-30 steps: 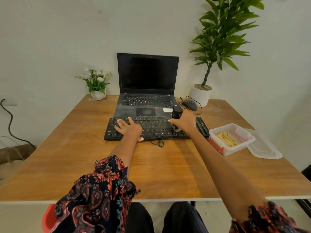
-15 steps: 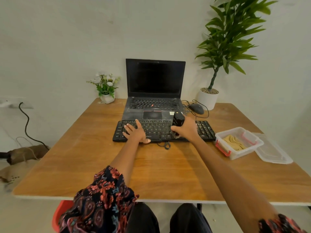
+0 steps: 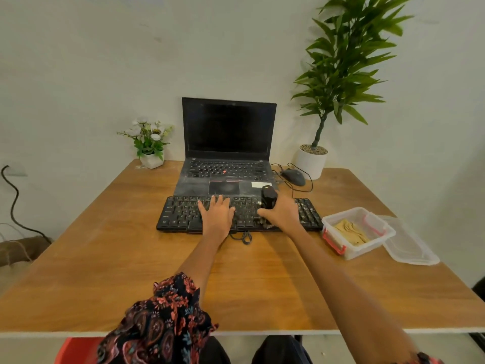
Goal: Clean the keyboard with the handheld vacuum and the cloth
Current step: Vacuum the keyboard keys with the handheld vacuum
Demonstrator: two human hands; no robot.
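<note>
- Where the table (image 3: pixel 105 271) ends on the left, a dark cable (image 3: pixel 13 203) hangs along the wall, and a brown sack (image 3: pixel 18 249) lies on the floor below it.
- At the far left corner of the table stands a small white pot with white flowers (image 3: pixel 149 143).
- An open laptop (image 3: pixel 227 153) with a dark screen stands at the far middle of the table, its palm rest looks dusty.
- Just in front of the laptop lies the black keyboard (image 3: pixel 181 214), parallel to the near table edge; its cable (image 3: pixel 245 236) curls out at the front.
- The left hand (image 3: pixel 216 214) rests flat on the middle keys, fingers straight and spread, holding nothing.
- Just to the right of it, the right hand (image 3: pixel 282 215) grips the handheld vacuum (image 3: pixel 268 197), which is black and stands almost upright on the keyboard; its lower end is hidden by the hand. Some pale crumbs are visible on the keys around it.
- Behind this hand, a dark mouse (image 3: pixel 294 176) with its wire lies beside a tall green plant (image 3: pixel 338 74) in a white pot.
- To the right of the keyboard, near but apart from it, is a clear box (image 3: pixel 338 227) with red clips; the yellowish cloth (image 3: pixel 351 232) lies inside.
- The clear lid (image 3: pixel 409 245) lies on the table, just right of the box.
</note>
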